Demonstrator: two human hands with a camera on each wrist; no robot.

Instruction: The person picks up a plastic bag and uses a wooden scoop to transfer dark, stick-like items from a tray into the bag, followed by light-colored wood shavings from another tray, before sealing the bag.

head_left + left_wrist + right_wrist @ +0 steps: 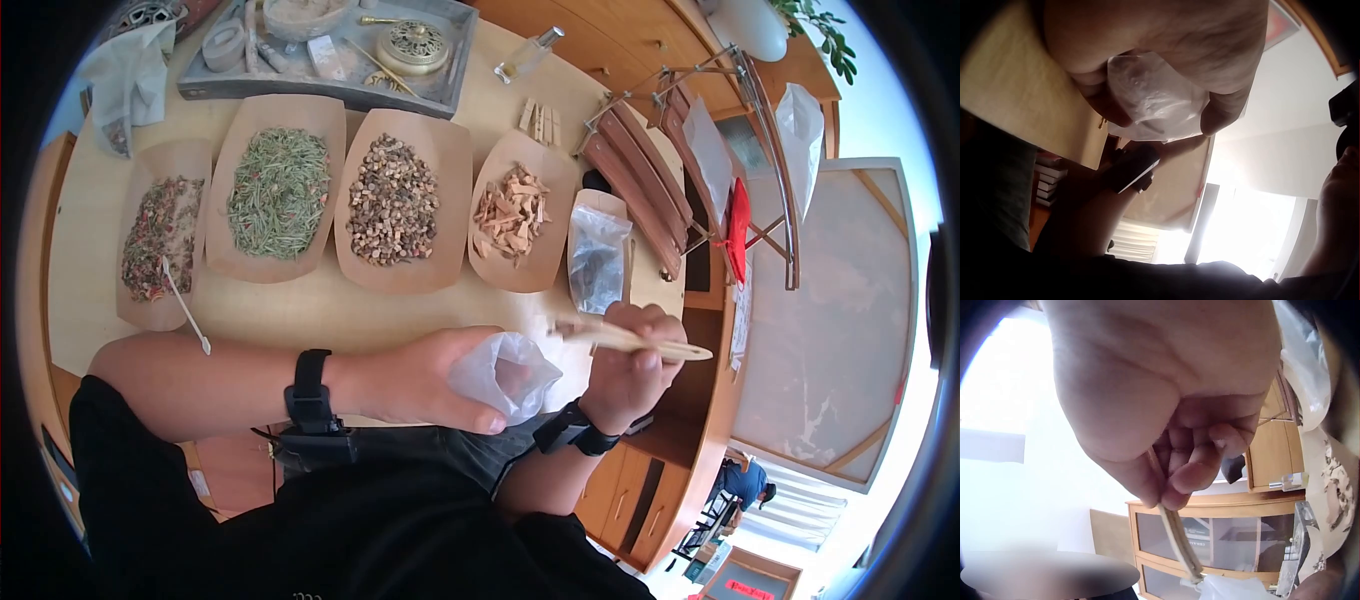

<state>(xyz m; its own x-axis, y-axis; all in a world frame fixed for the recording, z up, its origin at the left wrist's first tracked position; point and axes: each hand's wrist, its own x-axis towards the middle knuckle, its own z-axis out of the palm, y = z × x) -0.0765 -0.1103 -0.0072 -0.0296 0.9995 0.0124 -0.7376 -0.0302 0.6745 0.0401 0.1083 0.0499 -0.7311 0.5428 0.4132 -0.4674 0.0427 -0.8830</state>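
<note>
My left hand holds a small translucent bag in front of my body, its thumb along the near side and its mouth spread. In the left wrist view, fingers and thumb grip the bag from both sides. My right hand is raised just right of the bag. It pinches pale wooden tongs, whose far end is blurred and points left over the bag's upper right. The right wrist view shows the tongs slanting down from thumb and fingertips toward the bag.
Across the table stand paper trays of mixed dried herbs, green needle-like leaves, brown chopped pieces and pale wood chips. A white stick leans in the leftmost. Behind are a grey tray and glass bottle.
</note>
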